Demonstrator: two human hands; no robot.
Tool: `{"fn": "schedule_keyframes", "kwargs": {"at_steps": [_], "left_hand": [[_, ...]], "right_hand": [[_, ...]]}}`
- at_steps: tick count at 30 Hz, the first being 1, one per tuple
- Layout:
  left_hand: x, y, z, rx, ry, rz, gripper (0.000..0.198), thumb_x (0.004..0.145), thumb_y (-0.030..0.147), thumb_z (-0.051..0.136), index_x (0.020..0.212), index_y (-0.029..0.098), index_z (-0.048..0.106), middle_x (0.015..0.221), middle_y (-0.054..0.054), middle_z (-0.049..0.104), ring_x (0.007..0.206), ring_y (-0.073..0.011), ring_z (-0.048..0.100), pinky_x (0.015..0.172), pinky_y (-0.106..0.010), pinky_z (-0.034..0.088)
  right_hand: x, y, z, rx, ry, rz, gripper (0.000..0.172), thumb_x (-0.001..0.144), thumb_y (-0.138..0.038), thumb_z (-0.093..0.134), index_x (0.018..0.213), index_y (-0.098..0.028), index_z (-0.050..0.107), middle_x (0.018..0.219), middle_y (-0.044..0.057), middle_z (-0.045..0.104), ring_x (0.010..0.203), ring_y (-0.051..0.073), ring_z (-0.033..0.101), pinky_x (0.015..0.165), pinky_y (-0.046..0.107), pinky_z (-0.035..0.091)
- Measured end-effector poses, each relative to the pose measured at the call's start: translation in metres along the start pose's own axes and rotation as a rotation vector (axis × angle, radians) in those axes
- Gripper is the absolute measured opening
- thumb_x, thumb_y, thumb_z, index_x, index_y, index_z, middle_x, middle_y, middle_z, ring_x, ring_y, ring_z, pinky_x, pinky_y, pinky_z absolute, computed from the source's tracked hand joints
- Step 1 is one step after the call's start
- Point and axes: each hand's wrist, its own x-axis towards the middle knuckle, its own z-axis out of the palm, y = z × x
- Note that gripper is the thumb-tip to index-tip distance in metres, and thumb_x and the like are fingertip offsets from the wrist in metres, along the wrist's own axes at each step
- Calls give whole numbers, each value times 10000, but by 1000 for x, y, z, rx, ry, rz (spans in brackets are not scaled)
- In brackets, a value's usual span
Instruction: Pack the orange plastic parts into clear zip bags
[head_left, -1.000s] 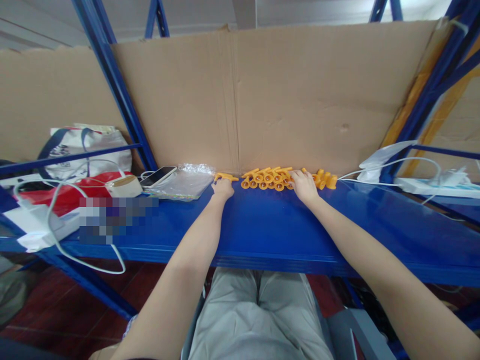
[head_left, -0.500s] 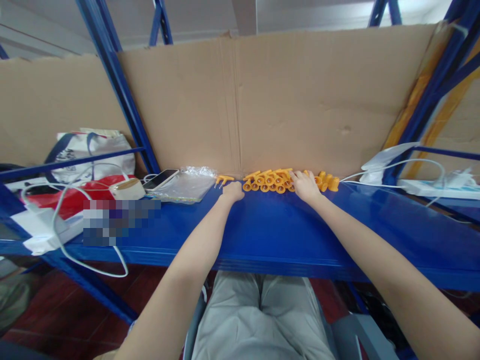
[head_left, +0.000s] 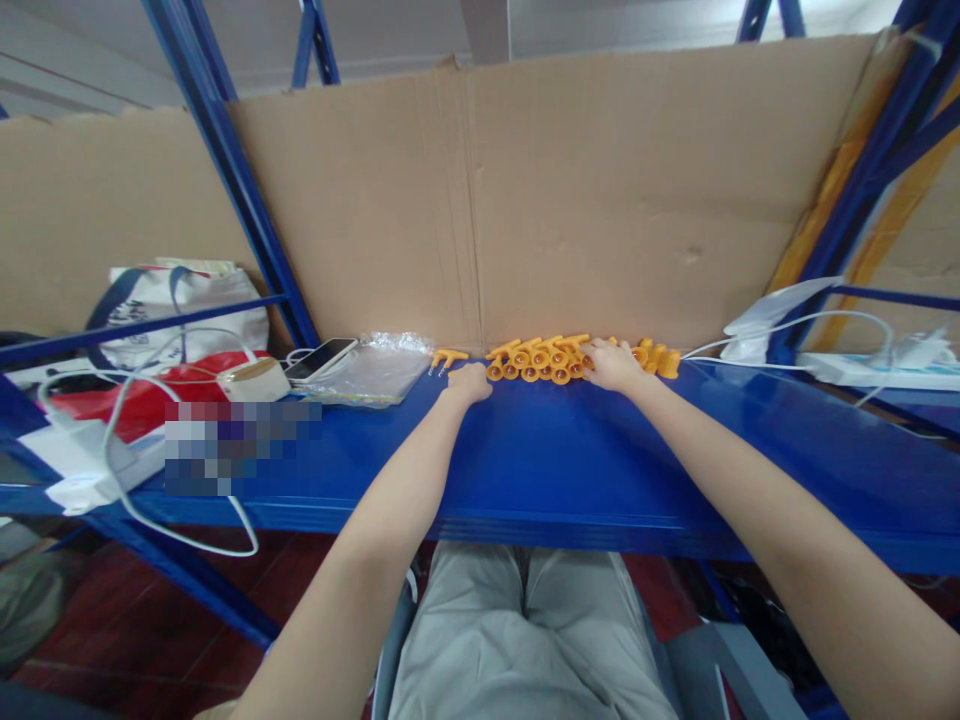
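So the left hand point(head_left: 469, 383) has come off the loose orange T-shaped pieces point(head_left: 450, 357) it was on a second ago and now sits curled at the left end of the orange pile point(head_left: 536, 360); its fingertips are tucked away, so no telling whether it's pinching anything. The right hand point(head_left: 616, 366) stays draped over the pile's right part, fingers a bit spread, and whether it grips or just rests there, can't tell either. Looks like both hands are now on tidying duty, bracketing the pile at the back of the blue table point(head_left: 555, 460), against the cardboard point(head_left: 585, 200). The right hand hides some of the pieces, the metal bits inside the cups are too small to make out, and a pixelated patch point(head_left: 225, 445) covers something off to the left.
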Motion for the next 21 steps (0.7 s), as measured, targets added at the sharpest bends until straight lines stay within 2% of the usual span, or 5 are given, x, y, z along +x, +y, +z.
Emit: {"fn": "schedule_keyframes", "kwargs": {"at_steps": [7, 11, 14, 17, 21], "left_hand": [[0, 0, 1, -34, 2, 4, 369, 804, 175, 518, 1139, 131, 664, 1171, -163, 674, 1119, -255, 626, 922, -310, 501], [1, 0, 1, -39, -2, 5, 383, 808, 164, 510, 1157, 114, 659, 1157, -175, 679, 1114, -248, 630, 926, -289, 494], [1, 0, 1, -20, 0, 18, 383, 817, 157, 494, 1158, 101, 660, 1155, -179, 679, 1116, -246, 629, 923, -274, 492], [1, 1, 1, -19, -2, 22, 385, 816, 148, 487, 1156, 92, 658, 1158, -183, 677, 1110, -254, 633, 914, -285, 500], [1, 1, 1, -26, 3, 16, 386, 812, 144, 490, 1157, 92, 655, 1154, -183, 679, 1117, -255, 629, 910, -293, 504]], "right_hand": [[-1, 22, 10, 240, 56, 16, 490, 899, -389, 438, 1321, -164, 547, 1358, 147, 549, 1274, 310, 467, 1041, 518, 333], [-8, 54, 17, 346, 280, 244, 446, 923, -332, 354, 1267, -158, 580, 1305, 152, 583, 1245, 297, 497, 1024, 508, 365], [-20, 82, 26, 356, 340, 477, 456, 890, -235, 371, 1300, -139, 547, 1331, 180, 548, 1254, 320, 484, 997, 549, 387], [-34, 104, 36, 350, 260, 662, 517, 839, -191, 446, 1351, -178, 509, 1424, 171, 462, 1283, 357, 453, 968, 593, 412], [-43, 116, 43, 422, 82, 747, 564, 792, -240, 555, 1353, -251, 501, 1487, 127, 399, 1306, 378, 426, 983, 619, 388]]}}
